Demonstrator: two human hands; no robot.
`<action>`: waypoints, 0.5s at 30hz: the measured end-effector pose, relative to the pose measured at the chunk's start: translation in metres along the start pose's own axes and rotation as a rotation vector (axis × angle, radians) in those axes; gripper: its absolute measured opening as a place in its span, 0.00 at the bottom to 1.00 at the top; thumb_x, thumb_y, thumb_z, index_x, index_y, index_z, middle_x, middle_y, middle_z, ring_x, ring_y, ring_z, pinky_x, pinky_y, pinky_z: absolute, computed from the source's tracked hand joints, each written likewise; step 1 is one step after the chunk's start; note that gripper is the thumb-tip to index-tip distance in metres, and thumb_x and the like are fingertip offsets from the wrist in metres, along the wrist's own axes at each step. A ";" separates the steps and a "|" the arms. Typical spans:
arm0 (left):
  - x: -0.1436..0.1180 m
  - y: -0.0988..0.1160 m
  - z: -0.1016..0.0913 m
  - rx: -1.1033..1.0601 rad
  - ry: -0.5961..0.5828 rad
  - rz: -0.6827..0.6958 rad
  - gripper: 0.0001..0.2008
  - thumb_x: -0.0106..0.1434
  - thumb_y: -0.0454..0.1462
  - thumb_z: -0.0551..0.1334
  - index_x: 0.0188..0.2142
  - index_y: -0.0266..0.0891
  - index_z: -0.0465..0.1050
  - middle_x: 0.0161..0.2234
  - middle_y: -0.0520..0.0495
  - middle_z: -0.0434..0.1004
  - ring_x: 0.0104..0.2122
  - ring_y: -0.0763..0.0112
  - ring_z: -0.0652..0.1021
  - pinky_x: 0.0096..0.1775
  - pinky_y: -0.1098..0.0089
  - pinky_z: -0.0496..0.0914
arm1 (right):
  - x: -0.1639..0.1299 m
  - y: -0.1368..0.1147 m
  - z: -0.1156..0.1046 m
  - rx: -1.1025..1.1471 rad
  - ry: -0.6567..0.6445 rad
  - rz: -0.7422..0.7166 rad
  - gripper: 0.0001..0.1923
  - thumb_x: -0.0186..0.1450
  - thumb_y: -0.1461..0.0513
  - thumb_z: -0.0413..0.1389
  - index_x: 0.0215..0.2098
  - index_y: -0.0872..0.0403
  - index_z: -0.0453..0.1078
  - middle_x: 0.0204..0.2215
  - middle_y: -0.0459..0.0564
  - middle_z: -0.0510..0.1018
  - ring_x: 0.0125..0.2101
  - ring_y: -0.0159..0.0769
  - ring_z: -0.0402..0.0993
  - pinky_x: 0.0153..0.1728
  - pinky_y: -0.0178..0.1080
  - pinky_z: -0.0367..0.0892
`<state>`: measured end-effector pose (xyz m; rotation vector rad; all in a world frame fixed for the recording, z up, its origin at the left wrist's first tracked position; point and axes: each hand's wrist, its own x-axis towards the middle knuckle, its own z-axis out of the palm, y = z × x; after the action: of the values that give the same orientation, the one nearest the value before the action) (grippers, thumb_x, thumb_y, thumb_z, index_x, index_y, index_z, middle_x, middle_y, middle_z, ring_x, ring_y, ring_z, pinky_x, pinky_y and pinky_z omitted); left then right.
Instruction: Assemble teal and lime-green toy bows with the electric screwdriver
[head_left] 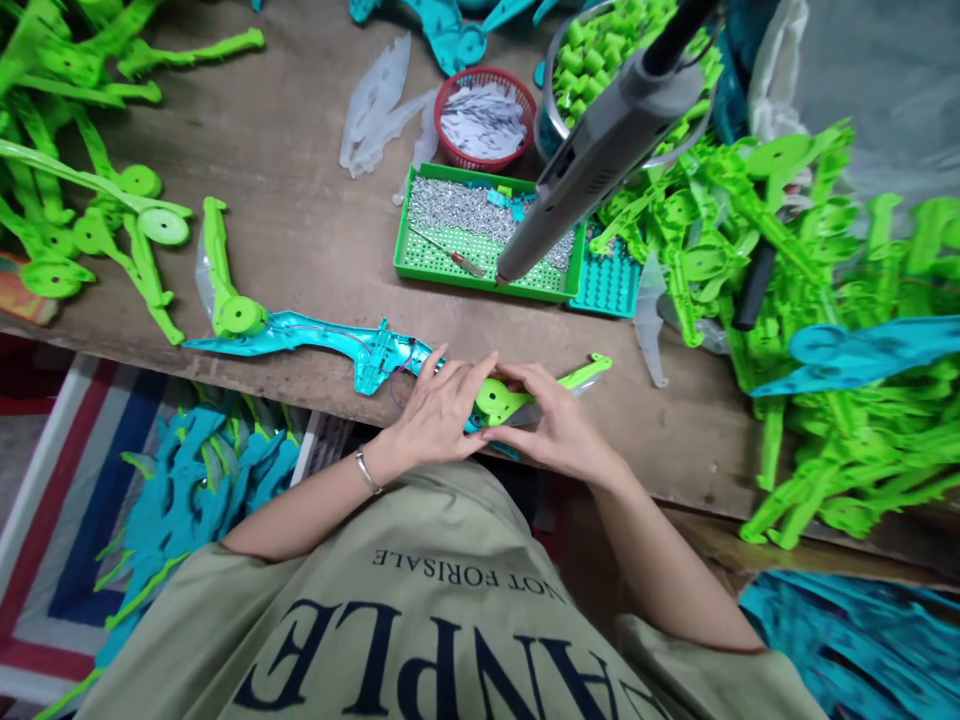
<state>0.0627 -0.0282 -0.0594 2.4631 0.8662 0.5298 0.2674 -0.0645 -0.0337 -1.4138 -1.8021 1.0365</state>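
teal toy bow shell [330, 340] lies at the table [300, 220] edge while left hand [439, 410] and right hand [551, 425] pinch a green limb piece [517, 395] onto its end, seemingly mid-fitting; next calls for pressing it squarely home.

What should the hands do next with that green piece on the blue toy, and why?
Probably press the green piece down flat onto the teal shell. Both the left hand and the right hand already pinch it at the shell's end, near the table edge.
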 end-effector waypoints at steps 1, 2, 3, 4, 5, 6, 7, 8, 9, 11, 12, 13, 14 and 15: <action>-0.001 0.000 0.001 0.006 0.004 0.007 0.46 0.67 0.52 0.61 0.73 0.33 0.41 0.56 0.32 0.76 0.55 0.47 0.76 0.66 0.38 0.55 | 0.000 0.001 0.000 0.019 -0.005 0.027 0.35 0.58 0.46 0.70 0.60 0.46 0.71 0.53 0.56 0.79 0.52 0.52 0.76 0.55 0.56 0.71; -0.001 0.000 0.002 0.006 0.008 0.010 0.46 0.67 0.52 0.61 0.73 0.33 0.40 0.56 0.32 0.76 0.55 0.47 0.76 0.66 0.38 0.55 | 0.001 0.002 -0.001 0.031 -0.017 0.043 0.34 0.57 0.46 0.70 0.59 0.45 0.72 0.53 0.55 0.80 0.52 0.52 0.76 0.56 0.57 0.70; -0.002 -0.001 0.002 0.002 0.013 0.010 0.46 0.68 0.52 0.60 0.73 0.34 0.40 0.56 0.33 0.76 0.55 0.48 0.77 0.66 0.37 0.54 | 0.000 0.002 -0.002 0.034 -0.032 0.049 0.34 0.57 0.47 0.70 0.59 0.45 0.73 0.52 0.54 0.80 0.52 0.52 0.76 0.56 0.57 0.69; -0.002 -0.001 0.003 -0.005 0.020 0.009 0.45 0.68 0.53 0.60 0.73 0.35 0.40 0.56 0.33 0.76 0.55 0.48 0.77 0.66 0.37 0.53 | 0.000 0.002 -0.002 0.030 -0.043 0.048 0.32 0.58 0.47 0.70 0.58 0.45 0.73 0.51 0.54 0.81 0.52 0.52 0.76 0.57 0.58 0.69; -0.003 -0.001 0.003 -0.012 0.029 0.007 0.45 0.68 0.53 0.60 0.73 0.35 0.41 0.56 0.34 0.76 0.55 0.48 0.77 0.66 0.37 0.53 | -0.001 0.002 -0.002 0.021 -0.044 0.044 0.31 0.58 0.48 0.70 0.58 0.46 0.73 0.50 0.54 0.81 0.52 0.52 0.76 0.56 0.57 0.69; -0.003 -0.001 0.003 -0.020 0.041 0.008 0.43 0.69 0.52 0.60 0.73 0.35 0.42 0.56 0.34 0.76 0.55 0.49 0.77 0.67 0.38 0.53 | -0.002 0.002 -0.001 0.009 -0.035 0.039 0.31 0.59 0.49 0.70 0.58 0.46 0.73 0.50 0.54 0.81 0.51 0.51 0.76 0.55 0.56 0.69; -0.003 0.000 0.003 -0.025 0.052 0.010 0.42 0.69 0.52 0.60 0.72 0.34 0.45 0.55 0.34 0.77 0.55 0.49 0.77 0.67 0.38 0.54 | -0.003 0.002 0.001 -0.004 -0.015 0.033 0.30 0.59 0.50 0.69 0.58 0.46 0.73 0.49 0.54 0.80 0.51 0.51 0.76 0.54 0.55 0.69; -0.004 0.000 0.002 -0.030 0.060 0.011 0.40 0.69 0.51 0.60 0.70 0.33 0.48 0.55 0.34 0.77 0.55 0.49 0.78 0.66 0.38 0.55 | -0.005 0.002 0.003 -0.020 0.009 0.025 0.30 0.59 0.51 0.69 0.58 0.46 0.73 0.49 0.54 0.80 0.50 0.50 0.75 0.54 0.54 0.69; -0.004 0.000 0.002 -0.036 0.063 0.009 0.38 0.69 0.50 0.60 0.69 0.33 0.50 0.54 0.34 0.77 0.54 0.50 0.78 0.66 0.39 0.56 | -0.006 0.002 0.005 -0.035 0.030 0.016 0.29 0.59 0.52 0.69 0.57 0.46 0.72 0.49 0.54 0.79 0.50 0.49 0.75 0.53 0.53 0.69; -0.005 -0.001 0.003 -0.053 0.053 -0.005 0.34 0.68 0.50 0.60 0.66 0.33 0.55 0.53 0.34 0.78 0.54 0.50 0.78 0.66 0.38 0.57 | -0.009 0.002 0.008 -0.061 0.055 0.001 0.27 0.59 0.54 0.68 0.57 0.46 0.72 0.48 0.53 0.78 0.49 0.48 0.75 0.51 0.52 0.69; -0.005 -0.001 0.003 -0.063 0.045 -0.013 0.32 0.68 0.50 0.60 0.64 0.34 0.57 0.53 0.35 0.78 0.54 0.50 0.78 0.66 0.38 0.57 | -0.010 0.002 0.009 -0.073 0.063 -0.007 0.26 0.60 0.55 0.67 0.56 0.46 0.72 0.47 0.53 0.78 0.48 0.48 0.75 0.50 0.51 0.69; -0.006 -0.002 0.004 -0.072 0.038 -0.016 0.31 0.67 0.50 0.61 0.63 0.35 0.58 0.53 0.35 0.78 0.55 0.50 0.78 0.66 0.38 0.57 | -0.010 0.001 0.009 -0.085 0.068 -0.016 0.25 0.60 0.56 0.67 0.55 0.46 0.71 0.46 0.53 0.77 0.48 0.47 0.75 0.50 0.51 0.69; -0.006 -0.003 0.005 -0.079 0.038 -0.013 0.29 0.67 0.50 0.61 0.61 0.36 0.60 0.53 0.36 0.78 0.55 0.50 0.78 0.66 0.38 0.57 | -0.010 0.001 0.008 -0.097 0.067 -0.025 0.24 0.60 0.57 0.66 0.54 0.47 0.71 0.46 0.53 0.76 0.48 0.47 0.74 0.49 0.50 0.69; -0.005 -0.003 0.006 -0.081 0.040 -0.006 0.28 0.67 0.50 0.61 0.59 0.36 0.61 0.52 0.36 0.78 0.55 0.50 0.78 0.66 0.38 0.56 | -0.010 0.001 0.007 -0.106 0.062 -0.036 0.23 0.61 0.57 0.66 0.54 0.47 0.71 0.45 0.53 0.76 0.47 0.47 0.74 0.49 0.49 0.69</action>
<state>0.0602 -0.0312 -0.0668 2.3836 0.8514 0.6017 0.2644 -0.0752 -0.0383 -1.4543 -1.8546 0.8812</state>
